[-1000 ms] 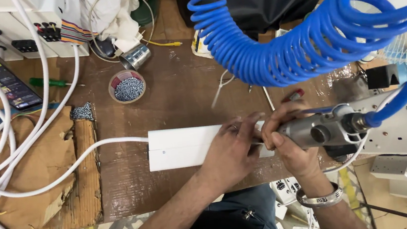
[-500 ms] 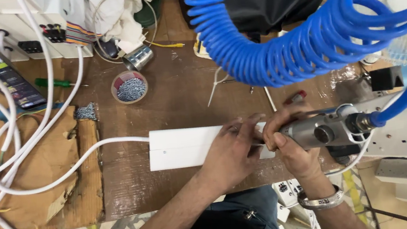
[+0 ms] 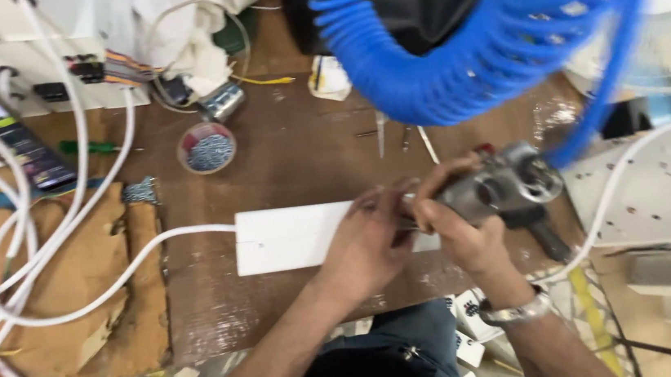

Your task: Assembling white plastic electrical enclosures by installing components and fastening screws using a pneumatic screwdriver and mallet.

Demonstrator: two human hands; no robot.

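While the right hand [image 3: 458, 230] is clamped around a grey pneumatic screwdriver [image 3: 504, 189], the left hand [image 3: 369, 238] presses, fingers together, on a white box [image 3: 291, 238] lying on the desk [image 3: 301, 175] beneath both hands.

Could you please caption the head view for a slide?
Right hand holds air screwdriver at white box; left hand steadies it.

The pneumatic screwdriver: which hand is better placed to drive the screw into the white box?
Probably the right hand: it already grips the pneumatic screwdriver, whose tip points at the white box. The left hand rests on the box, steadying it by the tip.
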